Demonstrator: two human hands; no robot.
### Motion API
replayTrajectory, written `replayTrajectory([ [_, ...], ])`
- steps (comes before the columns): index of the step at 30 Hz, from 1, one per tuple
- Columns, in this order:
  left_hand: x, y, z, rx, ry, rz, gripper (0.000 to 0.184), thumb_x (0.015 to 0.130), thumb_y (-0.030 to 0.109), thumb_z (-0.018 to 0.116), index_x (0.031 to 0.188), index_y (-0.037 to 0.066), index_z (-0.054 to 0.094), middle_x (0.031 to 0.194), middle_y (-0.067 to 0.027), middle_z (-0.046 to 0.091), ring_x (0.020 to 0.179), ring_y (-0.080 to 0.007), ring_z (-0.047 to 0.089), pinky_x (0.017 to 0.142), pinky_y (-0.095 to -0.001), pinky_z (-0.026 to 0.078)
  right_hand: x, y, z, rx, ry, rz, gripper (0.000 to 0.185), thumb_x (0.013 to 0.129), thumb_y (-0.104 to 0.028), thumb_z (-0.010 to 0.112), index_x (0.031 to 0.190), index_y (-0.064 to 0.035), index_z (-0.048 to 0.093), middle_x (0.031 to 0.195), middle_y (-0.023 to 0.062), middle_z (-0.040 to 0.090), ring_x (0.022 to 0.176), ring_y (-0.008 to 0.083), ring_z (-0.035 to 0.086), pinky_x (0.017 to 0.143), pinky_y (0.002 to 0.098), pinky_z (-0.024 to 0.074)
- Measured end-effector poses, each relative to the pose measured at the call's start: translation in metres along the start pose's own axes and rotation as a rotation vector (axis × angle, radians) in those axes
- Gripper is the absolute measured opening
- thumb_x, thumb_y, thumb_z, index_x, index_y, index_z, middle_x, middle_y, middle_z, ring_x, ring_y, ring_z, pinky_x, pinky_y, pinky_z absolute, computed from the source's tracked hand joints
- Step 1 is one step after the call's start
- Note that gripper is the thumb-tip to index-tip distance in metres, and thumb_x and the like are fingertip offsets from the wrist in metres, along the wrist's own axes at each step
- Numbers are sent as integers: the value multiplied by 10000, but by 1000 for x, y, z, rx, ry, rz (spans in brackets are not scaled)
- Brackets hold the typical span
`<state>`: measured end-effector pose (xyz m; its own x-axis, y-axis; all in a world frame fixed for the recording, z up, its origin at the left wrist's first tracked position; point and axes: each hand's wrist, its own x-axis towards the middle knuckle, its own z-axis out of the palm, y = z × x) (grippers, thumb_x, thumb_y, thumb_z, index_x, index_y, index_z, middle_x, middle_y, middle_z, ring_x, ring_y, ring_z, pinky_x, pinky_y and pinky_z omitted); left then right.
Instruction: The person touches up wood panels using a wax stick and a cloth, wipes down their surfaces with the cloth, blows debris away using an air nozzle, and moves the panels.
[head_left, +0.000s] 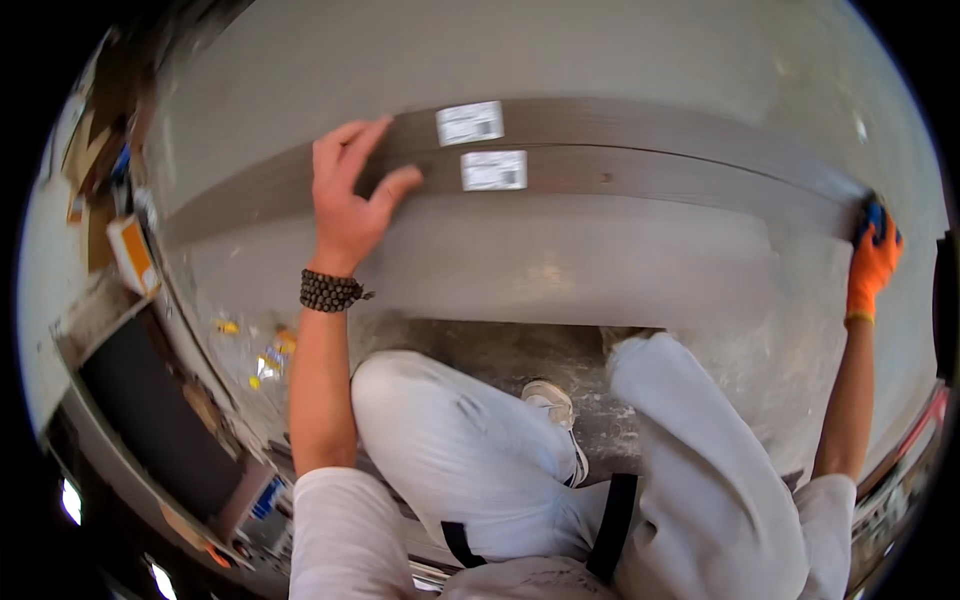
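Two long brown wood-look planks, an upper plank and a lower plank, lie side by side across the view, with a thin gap between them toward the right. Each carries a white printed label, an upper label and a lower label. My left hand, bare with a beaded bracelet, is over the planks left of the labels, fingers apart and slightly blurred. At the planks' right end, my right hand, in an orange and blue glove, has its fingers curled round the end.
A grey flat surface lies under the planks, its near edge just before my knees. To the left stand an orange and white box and a dark-topped bench. Small yellow bits lie nearby. My shoe is on the floor below.
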<state>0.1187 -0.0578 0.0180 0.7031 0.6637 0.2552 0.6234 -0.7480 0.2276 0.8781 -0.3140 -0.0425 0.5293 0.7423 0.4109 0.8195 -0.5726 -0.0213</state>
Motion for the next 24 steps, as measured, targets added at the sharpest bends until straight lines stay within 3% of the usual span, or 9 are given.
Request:
replayTrajectory([
  [3,-68,-12,-34,-288,386,-691,474,964,8,789,1426,68,708,1267,-41,624,1042,-92,600,838,-240,520,-1,53,26,33,-22,-55,458,1036,-253,700,1477,-132,672,1353,251,669,1212,425,650,1058,505,530],
  [7,-228,1,-50,-322,502,-1037,341,1002,32,764,1341,14,732,1089,-43,666,871,-86,628,733,-248,533,-16,77,39,-111,-41,-8,452,1044,-335,692,1467,-176,685,1348,248,674,1220,431,658,1042,500,544],
  [10,-300,41,-60,-416,451,-1359,217,1049,77,728,1248,-7,754,971,-52,686,725,-91,632,658,-250,525,-13,28,25,-204,-65,143,441,1052,-357,680,1462,-195,689,1375,243,662,1239,434,660,1048,501,544],
  [13,-337,64,-47,-364,397,-1530,148,1068,120,719,1158,19,778,1016,-50,685,639,-80,608,624,-261,521,-42,-26,20,-57,-35,0,462,1035,-310,697,1476,-171,672,1405,260,638,1254,449,642,1069,511,532],
  [14,-336,66,-41,-390,419,-1531,148,1068,120,719,1158,19,778,1016,-50,685,639,-80,608,624,-261,521,-49,-47,18,15,-17,-100,482,1035,-316,688,1489,-155,658,1426,269,625,1266,458,630,1075,516,527],
  [17,-300,62,-36,-359,358,-1359,183,1067,158,720,1172,17,769,1029,-77,727,718,-131,667,666,-309,543,-83,-149,-15,188,-92,-155,509,971,-122,736,1474,-128,664,1442,252,595,1273,456,619,1081,481,523],
  [18,-270,60,-41,-288,290,-1187,200,1052,156,724,1195,21,764,1042,-98,737,790,-191,691,721,-342,556,-92,-182,-26,275,-117,-193,532,935,-64,755,1457,-124,675,1430,246,595,1268,454,621,1076,467,527],
  [19,-244,58,-43,-213,224,-1014,224,1037,155,728,1218,26,759,1055,-120,746,861,-250,715,775,-375,569,-100,-213,-37,266,-129,-276,556,906,-43,765,1449,-127,679,1431,238,590,1256,440,629,1058,461,537],
  [24,-135,66,-40,-355,79,-557,392,1017,145,721,1399,61,696,1200,-162,723,1051,-337,707,908,-399,583,-128,-361,-87,487,-335,-490,577,835,-53,803,1399,-131,706,1354,196,620,1158,413,662,981,449,559],
])
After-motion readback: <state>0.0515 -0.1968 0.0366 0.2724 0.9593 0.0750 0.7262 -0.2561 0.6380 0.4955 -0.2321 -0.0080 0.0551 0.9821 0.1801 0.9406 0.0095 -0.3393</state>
